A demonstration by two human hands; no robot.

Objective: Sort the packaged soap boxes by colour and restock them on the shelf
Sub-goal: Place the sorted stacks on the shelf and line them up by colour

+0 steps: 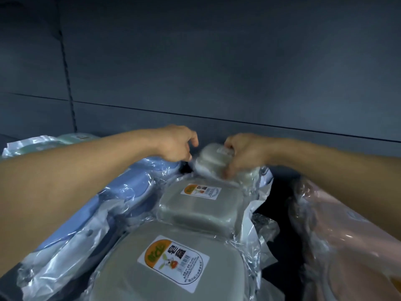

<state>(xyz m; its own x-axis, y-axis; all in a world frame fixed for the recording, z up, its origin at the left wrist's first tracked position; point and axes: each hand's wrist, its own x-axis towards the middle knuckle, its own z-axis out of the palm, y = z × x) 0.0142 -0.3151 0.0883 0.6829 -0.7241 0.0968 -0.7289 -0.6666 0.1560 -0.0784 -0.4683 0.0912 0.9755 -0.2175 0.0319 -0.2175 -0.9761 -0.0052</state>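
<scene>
Grey soap box (213, 161) sits gripped under right hand (243, 152).

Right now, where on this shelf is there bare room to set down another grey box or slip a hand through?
One bare patch shows: the dark gap between the grey row and the pink boxes. Left of the grey row, the blue boxes press close. At the back, the right hand grips the rear grey box; the left hand hovers beside it.

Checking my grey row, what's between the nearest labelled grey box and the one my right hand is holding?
In the head view, one more grey soap box lies between the nearest grey box and the far box that the right hand grips.
</scene>
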